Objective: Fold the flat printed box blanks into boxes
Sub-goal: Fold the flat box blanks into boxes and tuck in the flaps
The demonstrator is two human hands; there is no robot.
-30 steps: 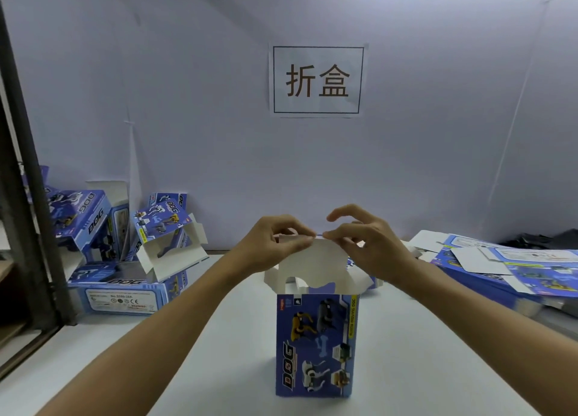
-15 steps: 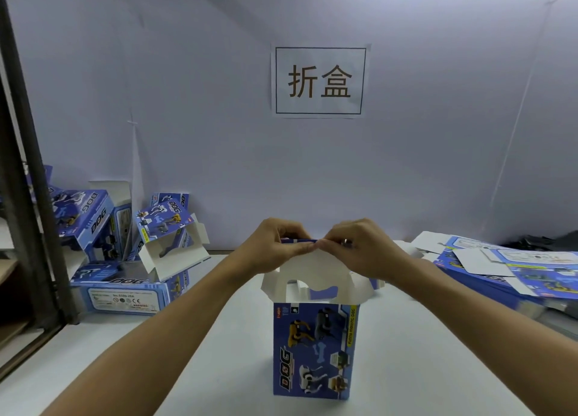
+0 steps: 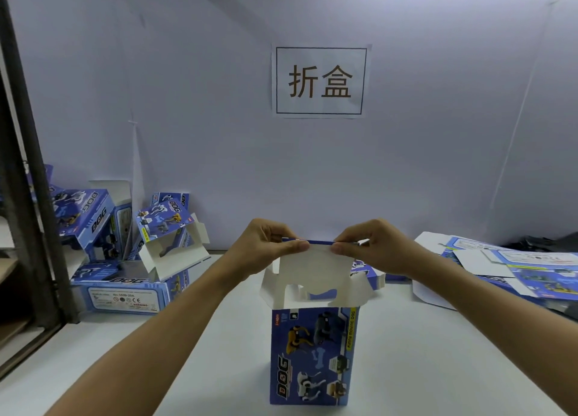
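I see the box point(image 3: 314, 353) upright on the worktop point(image 3: 438, 353) at 6 o'clock. Left hand point(image 3: 266, 247) and right hand point(image 3: 372, 247) each pinch its top flap point(image 3: 316, 262). Folded boxes point(image 3: 125, 259) at 9, blanks point(image 3: 516, 268) at 3.

Even overhead light, bowed wide-angle edges
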